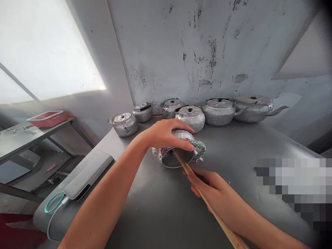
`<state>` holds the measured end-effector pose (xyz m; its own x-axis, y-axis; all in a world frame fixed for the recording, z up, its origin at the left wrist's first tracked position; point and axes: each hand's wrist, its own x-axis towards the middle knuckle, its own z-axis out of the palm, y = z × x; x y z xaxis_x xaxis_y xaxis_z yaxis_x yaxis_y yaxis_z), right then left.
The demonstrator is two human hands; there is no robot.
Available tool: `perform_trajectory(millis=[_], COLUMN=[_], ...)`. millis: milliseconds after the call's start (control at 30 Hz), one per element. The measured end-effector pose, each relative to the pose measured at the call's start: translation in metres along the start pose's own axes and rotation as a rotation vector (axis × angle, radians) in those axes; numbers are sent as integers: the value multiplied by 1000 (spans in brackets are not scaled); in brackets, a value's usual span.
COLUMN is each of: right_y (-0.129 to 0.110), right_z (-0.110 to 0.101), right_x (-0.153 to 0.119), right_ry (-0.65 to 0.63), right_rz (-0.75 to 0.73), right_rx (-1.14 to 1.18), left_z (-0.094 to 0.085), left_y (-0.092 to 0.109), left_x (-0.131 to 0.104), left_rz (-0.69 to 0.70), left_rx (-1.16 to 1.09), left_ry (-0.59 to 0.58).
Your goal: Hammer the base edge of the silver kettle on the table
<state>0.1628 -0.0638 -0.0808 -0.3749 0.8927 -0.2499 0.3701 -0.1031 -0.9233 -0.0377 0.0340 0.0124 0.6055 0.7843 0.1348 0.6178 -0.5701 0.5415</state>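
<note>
A silvery kettle [183,134] lies tipped on the grey table, its round opening facing me. My left hand [168,133] is wrapped over its top, thumb along the upper side. A green and white wrapped handle [201,148] sticks out at the kettle's right. My right hand [207,185] grips a long wooden stick [220,221]. The stick's far end reaches into the opening, where its tip is hidden, and its near end runs toward the bottom edge of the view.
Several silvery kettles [219,112] stand along the wall behind. A grey power bank [88,176] with a white cable lies at the table's left edge. Beyond that edge, a pink basket [48,120] sits on another table [18,143]. A pixelated patch covers the right side.
</note>
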Motion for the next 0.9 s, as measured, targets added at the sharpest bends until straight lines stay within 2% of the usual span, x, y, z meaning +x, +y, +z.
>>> perform_trajectory(millis=[233, 900], right_y=[-2, 2], right_z=[2, 0], right_x=[-1, 0], right_ry=[-1, -2], right_rz=[6, -29], right_rx=[37, -81], left_z=[1, 2], left_y=[2, 3], left_x=[0, 0], left_rz=[-6, -5], left_rx=[32, 44], left_ry=[4, -6])
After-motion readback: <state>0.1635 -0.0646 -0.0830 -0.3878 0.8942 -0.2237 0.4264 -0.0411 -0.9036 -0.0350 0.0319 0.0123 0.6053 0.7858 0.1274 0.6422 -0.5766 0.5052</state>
